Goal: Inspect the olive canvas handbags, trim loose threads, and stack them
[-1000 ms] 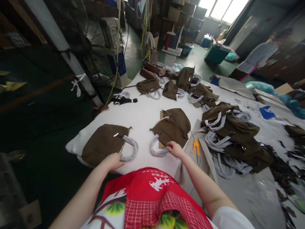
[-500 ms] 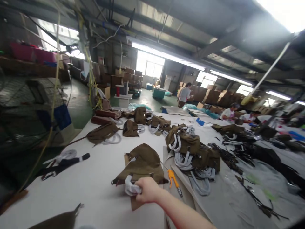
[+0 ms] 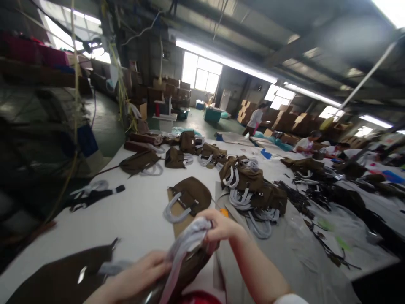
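Observation:
Close to my body I hold a brown handbag (image 3: 198, 264), tilted, with its handle (image 3: 190, 236) wrapped in pale grey film. My right hand (image 3: 218, 226) is closed round the upper end of that wrapped handle. Lower down, my left hand (image 3: 147, 272), a little blurred, is closed on the bag's side beside the handle. Just beyond lies another brown handbag (image 3: 191, 192) with grey-wrapped handles, on a piece of brown cardboard (image 3: 179, 221). An orange air blow gun (image 3: 224, 212) is mostly hidden behind my right hand.
More brown bags (image 3: 247, 177) are heaped at the right, and others line the far edge of the white table (image 3: 136, 219). A large brown piece (image 3: 60, 274) lies at front left, near black straps (image 3: 98, 196). Several co-workers (image 3: 305, 145) are farther right.
My right hand has lifted the bag by its wrapped handle and brought it toward me. My left hand has come onto it. The bag and cardboard on the table are now uncovered.

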Available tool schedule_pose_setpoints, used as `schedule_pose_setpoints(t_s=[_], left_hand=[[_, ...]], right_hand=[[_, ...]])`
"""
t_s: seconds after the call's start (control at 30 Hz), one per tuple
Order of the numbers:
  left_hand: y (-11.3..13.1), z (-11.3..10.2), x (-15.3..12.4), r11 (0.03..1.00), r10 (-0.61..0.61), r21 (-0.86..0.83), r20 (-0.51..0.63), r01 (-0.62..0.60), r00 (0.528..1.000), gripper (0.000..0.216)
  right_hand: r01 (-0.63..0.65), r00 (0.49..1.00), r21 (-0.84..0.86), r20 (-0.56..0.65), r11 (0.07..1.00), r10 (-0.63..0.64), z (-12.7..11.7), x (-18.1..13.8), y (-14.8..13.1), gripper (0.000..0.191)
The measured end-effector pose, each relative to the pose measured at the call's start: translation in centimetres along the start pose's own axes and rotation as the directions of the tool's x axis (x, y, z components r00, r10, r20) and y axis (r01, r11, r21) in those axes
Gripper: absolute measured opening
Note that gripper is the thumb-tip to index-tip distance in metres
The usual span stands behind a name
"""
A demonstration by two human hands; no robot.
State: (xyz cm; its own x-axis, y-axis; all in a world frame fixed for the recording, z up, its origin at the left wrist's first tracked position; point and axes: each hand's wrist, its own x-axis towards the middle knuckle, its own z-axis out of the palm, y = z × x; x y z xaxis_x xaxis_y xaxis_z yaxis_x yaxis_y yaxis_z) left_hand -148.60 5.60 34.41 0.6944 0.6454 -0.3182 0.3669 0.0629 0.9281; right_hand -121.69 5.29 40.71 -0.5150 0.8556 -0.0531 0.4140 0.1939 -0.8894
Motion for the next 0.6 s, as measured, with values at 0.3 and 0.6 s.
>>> schedule_pose_setpoints(t_s=[0.3, 0.6], left_hand=[[-4.1, 6.1, 4.6, 0.907, -0.321, -0.391, -0.404, 0.156, 0.857, 0.057], [-6.3, 6.2, 3.8, 0.924, -0.285, -0.372, -0.511, 0.091, 0.811, 0.072]], right_hand=[[-0.073, 0.993, -0.357, -0.113, 0.931, 0.035, 7.3, -1.4, -1.1, 0.029], [-0.137, 0.968, -0.477, 0.120, 0.868, 0.219, 12.4, -1.9, -0.5, 0.043]])
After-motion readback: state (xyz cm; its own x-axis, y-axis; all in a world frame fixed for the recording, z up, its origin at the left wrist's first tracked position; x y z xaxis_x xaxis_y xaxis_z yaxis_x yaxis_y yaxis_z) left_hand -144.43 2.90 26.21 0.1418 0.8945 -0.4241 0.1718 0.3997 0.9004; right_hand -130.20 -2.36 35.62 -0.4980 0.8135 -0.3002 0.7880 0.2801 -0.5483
